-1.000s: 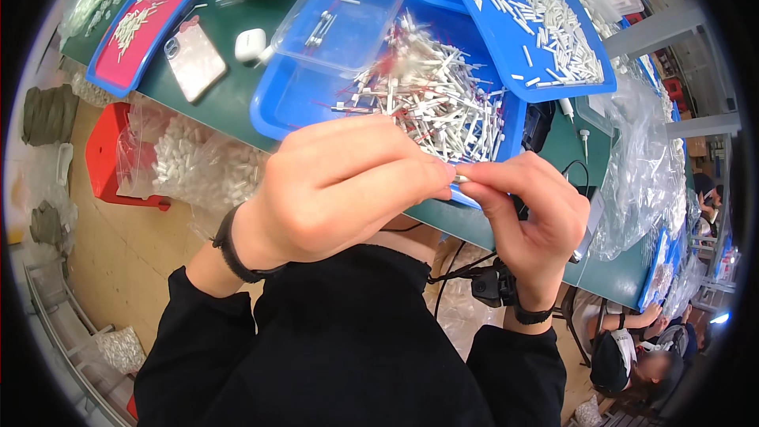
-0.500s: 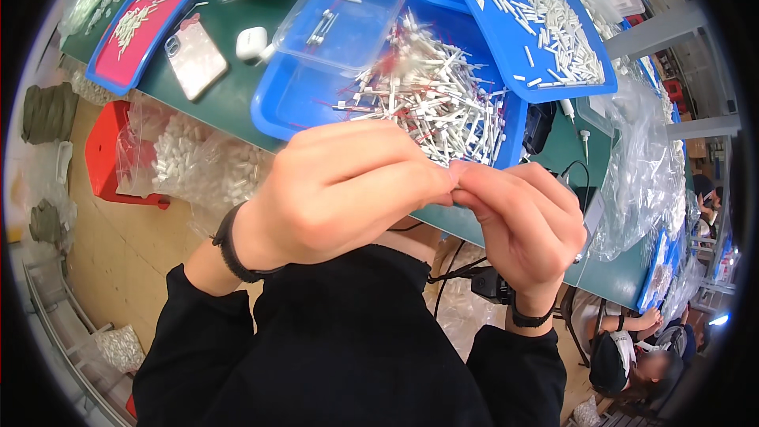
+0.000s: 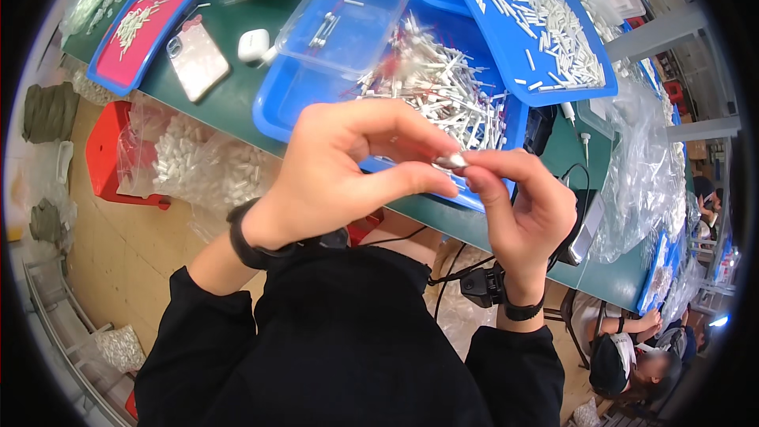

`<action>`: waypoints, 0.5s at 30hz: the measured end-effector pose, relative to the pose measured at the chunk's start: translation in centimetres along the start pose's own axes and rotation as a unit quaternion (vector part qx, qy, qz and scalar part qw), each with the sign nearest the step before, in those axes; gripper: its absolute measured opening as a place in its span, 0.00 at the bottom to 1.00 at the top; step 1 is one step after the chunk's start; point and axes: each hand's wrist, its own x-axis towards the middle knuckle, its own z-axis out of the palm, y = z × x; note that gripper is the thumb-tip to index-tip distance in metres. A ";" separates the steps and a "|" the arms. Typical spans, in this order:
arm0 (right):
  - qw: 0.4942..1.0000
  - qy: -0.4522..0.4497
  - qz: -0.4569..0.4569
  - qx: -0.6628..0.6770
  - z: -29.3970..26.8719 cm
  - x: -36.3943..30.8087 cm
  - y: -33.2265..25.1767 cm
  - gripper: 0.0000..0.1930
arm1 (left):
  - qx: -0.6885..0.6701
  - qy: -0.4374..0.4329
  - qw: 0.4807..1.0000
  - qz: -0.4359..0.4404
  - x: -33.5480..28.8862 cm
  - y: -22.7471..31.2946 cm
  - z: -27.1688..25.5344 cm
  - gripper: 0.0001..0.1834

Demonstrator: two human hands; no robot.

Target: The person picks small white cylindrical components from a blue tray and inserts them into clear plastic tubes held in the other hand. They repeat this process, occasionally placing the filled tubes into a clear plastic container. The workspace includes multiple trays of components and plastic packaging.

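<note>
A small, shiny whitish piece [image 3: 452,160] is pinched at the fingertips of my right hand [image 3: 526,209]; its exact kind is too small to make out. My left hand [image 3: 340,166] is beside it, thumb and forefinger parted around the piece, the forefinger tip close against it. Whether that tip touches is unclear. Just beyond both hands, a blue tray [image 3: 273,103] holds a heap of thin white tubes with red wires [image 3: 451,91]. A clear plastic box [image 3: 340,47] with a few similar pieces rests over the tray's left part.
Another blue tray [image 3: 545,96] of short white tubes overlaps at the far right. Left of the box lie a phone [image 3: 199,63], a white earphone case [image 3: 253,45] and a red-bottomed tray [image 3: 118,71]. A bag of white pieces [image 3: 198,158] stands by a red stool [image 3: 107,150]. Another person [image 3: 632,360] sits lower right.
My left thumb and forefinger have spread apart from their pinch, baring the small piece. My right hand has shifted slightly down and left, still pinching.
</note>
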 end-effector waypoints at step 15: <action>0.985 -0.089 0.064 0.134 0.4 1.1 0.6 0.06 | -0.151 -0.144 0.973 -0.103 1.3 -1.3 -3.7 0.12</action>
